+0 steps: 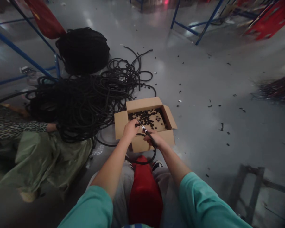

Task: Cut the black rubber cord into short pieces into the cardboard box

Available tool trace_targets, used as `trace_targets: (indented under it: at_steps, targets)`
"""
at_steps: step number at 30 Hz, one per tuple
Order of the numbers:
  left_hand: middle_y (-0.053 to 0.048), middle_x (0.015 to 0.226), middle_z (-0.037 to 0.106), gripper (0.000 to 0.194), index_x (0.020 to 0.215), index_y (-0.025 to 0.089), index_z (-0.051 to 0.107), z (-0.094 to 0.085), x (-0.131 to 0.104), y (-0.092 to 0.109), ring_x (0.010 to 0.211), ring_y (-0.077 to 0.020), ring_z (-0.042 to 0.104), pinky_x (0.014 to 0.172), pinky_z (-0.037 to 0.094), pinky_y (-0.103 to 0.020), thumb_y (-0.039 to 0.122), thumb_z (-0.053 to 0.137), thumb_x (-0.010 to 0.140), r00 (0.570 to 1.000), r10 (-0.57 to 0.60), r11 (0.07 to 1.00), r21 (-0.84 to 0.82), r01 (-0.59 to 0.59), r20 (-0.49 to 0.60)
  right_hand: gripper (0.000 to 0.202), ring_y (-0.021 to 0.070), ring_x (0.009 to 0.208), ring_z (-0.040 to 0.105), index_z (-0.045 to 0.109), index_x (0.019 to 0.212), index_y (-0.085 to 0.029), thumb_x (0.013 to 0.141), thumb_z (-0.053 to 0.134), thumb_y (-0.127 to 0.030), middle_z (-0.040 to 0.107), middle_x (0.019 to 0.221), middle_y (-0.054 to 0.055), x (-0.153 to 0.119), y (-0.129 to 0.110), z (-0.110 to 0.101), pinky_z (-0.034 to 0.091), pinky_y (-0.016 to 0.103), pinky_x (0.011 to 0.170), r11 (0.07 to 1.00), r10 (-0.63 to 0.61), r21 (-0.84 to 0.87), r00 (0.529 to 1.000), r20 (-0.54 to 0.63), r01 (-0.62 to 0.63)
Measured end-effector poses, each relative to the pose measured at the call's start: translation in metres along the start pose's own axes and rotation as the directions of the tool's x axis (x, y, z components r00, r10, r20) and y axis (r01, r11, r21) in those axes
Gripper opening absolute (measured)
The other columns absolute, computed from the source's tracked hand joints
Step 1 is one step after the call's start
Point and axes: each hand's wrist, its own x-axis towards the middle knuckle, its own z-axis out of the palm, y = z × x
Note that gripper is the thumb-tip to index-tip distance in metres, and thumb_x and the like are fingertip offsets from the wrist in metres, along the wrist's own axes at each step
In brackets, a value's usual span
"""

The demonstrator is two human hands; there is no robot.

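My right hand (154, 138) is closed around the dark handles of a pair of scissors (144, 128), whose blades point up and left. My left hand (131, 129) pinches the end of a black rubber tube (154, 154) close by the blades. From there the tube loops down in front of my knees and back toward the left. Under both hands an open cardboard box (144, 104) stands on the floor, its flaps folded outward. Many short black cut pieces (146, 117) lie scattered on its bottom.
A tangled heap of black tubing (85, 98) and a thick coil (83, 50) lie to the left. A person in olive trousers (45, 158) sits beside it. Blue metal frames (204, 28) stand farther off, and black scraps (222, 126) dot the grey floor.
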Motion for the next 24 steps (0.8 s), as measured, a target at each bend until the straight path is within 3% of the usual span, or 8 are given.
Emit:
trace_targets:
  at_steps: [5, 13, 24]
  targets:
    - [-0.005, 0.091, 0.064, 0.015, 0.084, 0.018, 0.059, -0.0018, -0.0008, 0.0012, 0.087, -0.0178, 0.057, 0.078, 0.043, -0.029, 0.015, 0.054, 0.069, 1.000, 0.026, 1.000, -0.003, -0.026, -0.001, 0.059, 0.0067, 0.035, 0.034, 0.052, 0.105, -0.015, 0.047, 0.050, -0.011, 0.040, 0.040, -0.009, -0.0029, -0.0026, -0.0021, 0.023, 0.018, 0.036, 0.998, 0.004, 0.068, 0.995, 0.101, -0.011]
    - [-0.005, 0.091, 0.063, 0.016, 0.084, 0.019, 0.059, -0.0035, -0.0019, 0.0022, 0.089, -0.0182, 0.056, 0.079, 0.042, -0.030, 0.013, 0.052, 0.070, 0.995, 0.095, 0.994, 0.052, -0.095, -0.002, 0.050, 0.0060, 0.035, 0.033, 0.059, 0.097, -0.015, 0.047, 0.053, -0.010, 0.040, 0.038, -0.009, 0.0018, -0.0004, -0.0024, 0.022, 0.018, 0.035, 0.997, -0.052, -0.059, 0.998, -0.030, 0.050]
    - [-0.005, 0.093, 0.064, 0.016, 0.085, 0.019, 0.059, -0.0053, -0.0011, 0.0028, 0.090, -0.0187, 0.056, 0.079, 0.042, -0.030, 0.014, 0.054, 0.070, 0.998, 0.056, 0.998, 0.001, -0.056, -0.023, 0.057, 0.0061, 0.033, 0.033, 0.055, 0.103, -0.014, 0.046, 0.052, -0.012, 0.040, 0.037, -0.009, -0.0025, -0.0034, -0.0014, 0.022, 0.018, 0.034, 0.996, -0.003, 0.085, 0.998, 0.058, -0.002]
